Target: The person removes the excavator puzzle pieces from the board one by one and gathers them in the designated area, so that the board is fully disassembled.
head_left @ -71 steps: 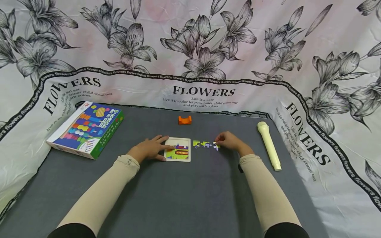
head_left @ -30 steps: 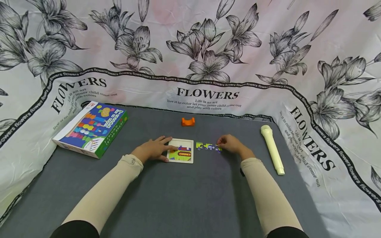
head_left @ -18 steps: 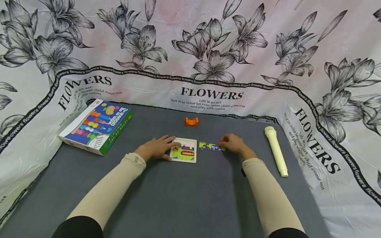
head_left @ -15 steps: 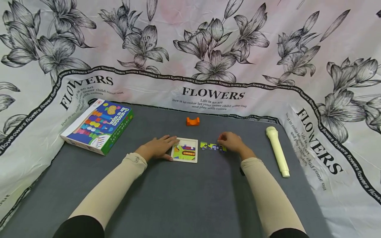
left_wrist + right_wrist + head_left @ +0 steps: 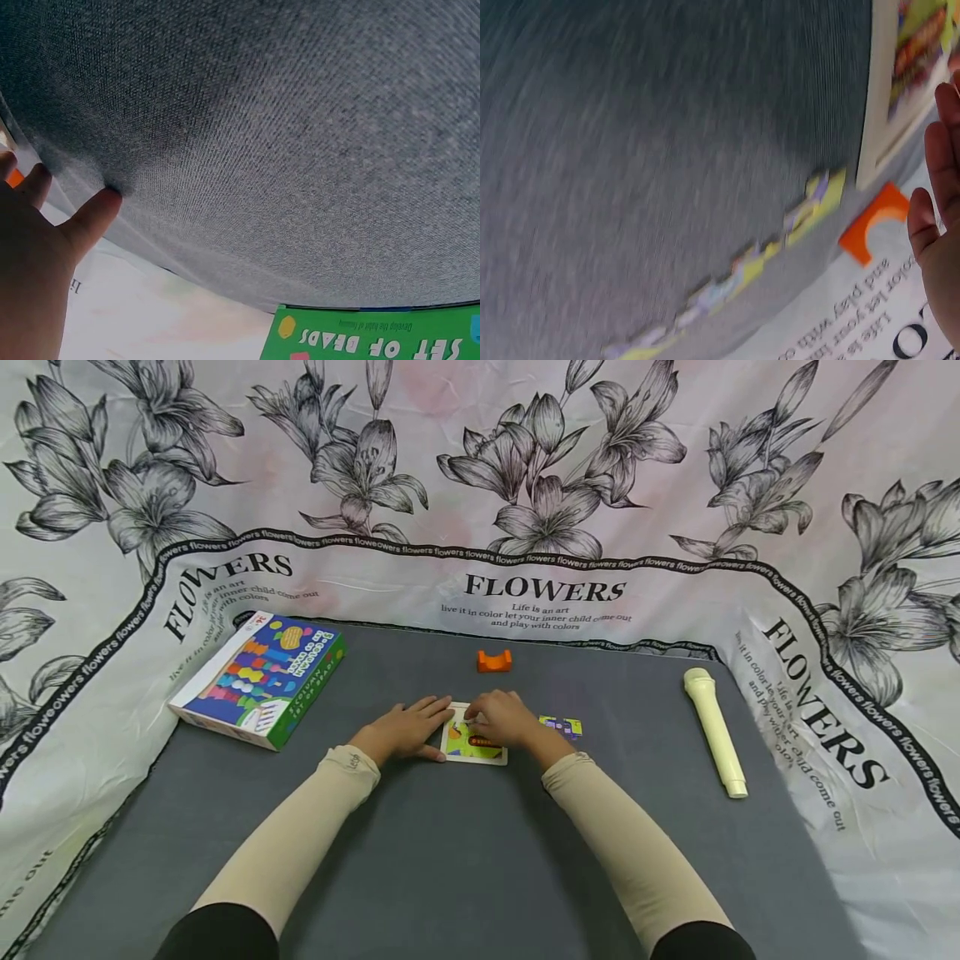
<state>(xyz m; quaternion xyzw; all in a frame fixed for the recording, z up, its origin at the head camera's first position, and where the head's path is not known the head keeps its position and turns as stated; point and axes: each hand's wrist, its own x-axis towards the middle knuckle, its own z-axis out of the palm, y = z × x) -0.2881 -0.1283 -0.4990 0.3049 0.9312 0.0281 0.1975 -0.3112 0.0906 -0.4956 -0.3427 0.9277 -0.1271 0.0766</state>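
A small framed puzzle board [image 5: 471,752] lies on the grey mat [image 5: 450,860]. My left hand [image 5: 405,729] rests flat beside it, straight fingers touching its left edge. My right hand [image 5: 497,718] hovers over the board with its fingers curved down, and the fingertips are hidden. Just right of that wrist lie loose puzzle pieces [image 5: 562,726]. The right wrist view is blurred and shows the board [image 5: 900,82], a row of pieces [image 5: 810,206] and the edge of my right hand [image 5: 941,225]. My left hand [image 5: 37,255] shows spread on the mat in the left wrist view.
An orange block [image 5: 494,661] sits behind the board, also visible as the orange block [image 5: 874,223]. A colourful bead-set box [image 5: 258,681] lies at the far left, its green side [image 5: 375,336] near my left hand. A cream torch [image 5: 716,732] lies at the right. Flowered cloth surrounds the mat.
My right hand has moved left from the loose pieces to above the puzzle board. The left hand has stayed at the board's left edge. The head camera has shifted slightly.
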